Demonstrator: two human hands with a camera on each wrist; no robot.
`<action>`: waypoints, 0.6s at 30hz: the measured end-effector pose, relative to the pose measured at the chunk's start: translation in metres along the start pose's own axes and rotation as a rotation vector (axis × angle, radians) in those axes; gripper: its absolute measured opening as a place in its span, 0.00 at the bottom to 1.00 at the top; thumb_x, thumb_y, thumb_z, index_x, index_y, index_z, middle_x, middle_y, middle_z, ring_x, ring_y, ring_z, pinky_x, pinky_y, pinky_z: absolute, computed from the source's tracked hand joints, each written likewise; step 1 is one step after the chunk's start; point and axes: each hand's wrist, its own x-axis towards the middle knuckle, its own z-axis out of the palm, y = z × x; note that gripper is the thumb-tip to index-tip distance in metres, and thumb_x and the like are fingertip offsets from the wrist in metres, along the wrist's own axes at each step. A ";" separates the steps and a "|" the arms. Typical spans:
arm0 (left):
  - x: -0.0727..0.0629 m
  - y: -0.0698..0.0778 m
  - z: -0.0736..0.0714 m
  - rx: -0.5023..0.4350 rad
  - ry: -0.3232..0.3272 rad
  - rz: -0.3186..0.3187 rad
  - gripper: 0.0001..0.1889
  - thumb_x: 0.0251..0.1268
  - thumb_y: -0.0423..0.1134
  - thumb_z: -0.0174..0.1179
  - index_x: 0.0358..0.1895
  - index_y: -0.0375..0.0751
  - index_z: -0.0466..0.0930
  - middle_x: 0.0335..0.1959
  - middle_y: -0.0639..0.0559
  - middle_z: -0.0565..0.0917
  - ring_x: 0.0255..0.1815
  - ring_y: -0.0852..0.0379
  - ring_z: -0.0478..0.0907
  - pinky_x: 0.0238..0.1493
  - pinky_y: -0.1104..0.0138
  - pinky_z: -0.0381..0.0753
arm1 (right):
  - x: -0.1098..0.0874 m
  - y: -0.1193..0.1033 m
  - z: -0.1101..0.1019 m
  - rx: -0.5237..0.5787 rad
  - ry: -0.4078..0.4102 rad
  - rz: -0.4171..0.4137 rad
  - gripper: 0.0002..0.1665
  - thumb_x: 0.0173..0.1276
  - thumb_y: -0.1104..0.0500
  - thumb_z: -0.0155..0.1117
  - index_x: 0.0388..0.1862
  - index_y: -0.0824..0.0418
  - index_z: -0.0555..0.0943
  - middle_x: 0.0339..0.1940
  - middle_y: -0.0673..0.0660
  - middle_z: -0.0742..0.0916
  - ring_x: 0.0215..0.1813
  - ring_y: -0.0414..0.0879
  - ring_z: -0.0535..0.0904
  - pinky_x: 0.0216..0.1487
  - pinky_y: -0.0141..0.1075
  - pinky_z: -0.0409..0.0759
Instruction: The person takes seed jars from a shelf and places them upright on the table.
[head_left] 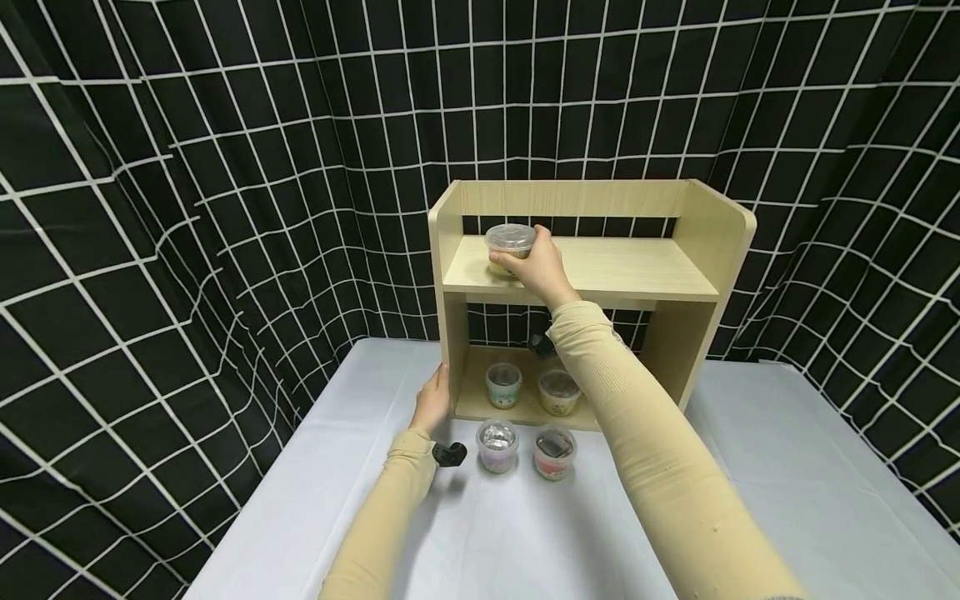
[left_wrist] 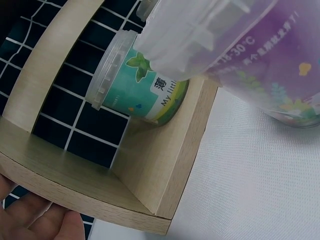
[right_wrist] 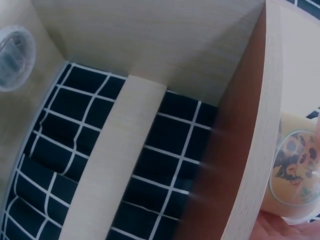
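My right hand (head_left: 536, 262) grips a yellow lidded plastic cup (head_left: 504, 239) at the left end of the upper board of a small wooden shelf (head_left: 630, 265). In the right wrist view, this cup (right_wrist: 295, 170) shows a sunflower print, with fingers beneath and beside it. My left hand (head_left: 432, 402) rests against the outer face of the shelf's left side panel. Its fingers (left_wrist: 45, 220) show along that panel in the left wrist view. Nearest to it stands a purple cup (head_left: 497, 448) on the table, before the shelf.
A green cup (head_left: 503, 386) and a cream cup (head_left: 558, 393) stand on the shelf's lower board. On the white-covered table (head_left: 300, 517), a red-pink cup (head_left: 553, 454) sits right of the purple one. Black cloth (head_left: 225, 167) with a white grid hangs around the back and sides.
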 end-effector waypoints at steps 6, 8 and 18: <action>0.000 -0.002 0.001 0.003 0.000 -0.003 0.29 0.76 0.52 0.31 0.67 0.35 0.62 0.63 0.36 0.67 0.62 0.35 0.63 0.62 0.47 0.61 | -0.001 0.001 0.000 0.016 0.018 0.002 0.58 0.55 0.44 0.71 0.71 0.70 0.49 0.66 0.70 0.65 0.67 0.58 0.61 0.66 0.42 0.59; 0.000 -0.003 0.001 0.002 0.002 0.001 0.29 0.76 0.52 0.31 0.67 0.35 0.63 0.63 0.35 0.67 0.62 0.35 0.63 0.61 0.47 0.61 | 0.000 0.002 0.000 0.016 0.022 0.000 0.58 0.55 0.44 0.71 0.71 0.69 0.49 0.66 0.69 0.65 0.67 0.57 0.61 0.66 0.42 0.59; 0.001 -0.001 0.001 0.006 0.004 -0.004 0.29 0.76 0.52 0.31 0.67 0.36 0.63 0.63 0.35 0.67 0.61 0.35 0.64 0.61 0.47 0.61 | -0.005 0.006 -0.014 0.055 0.077 -0.048 0.58 0.51 0.47 0.74 0.71 0.67 0.52 0.65 0.67 0.68 0.65 0.55 0.63 0.66 0.40 0.60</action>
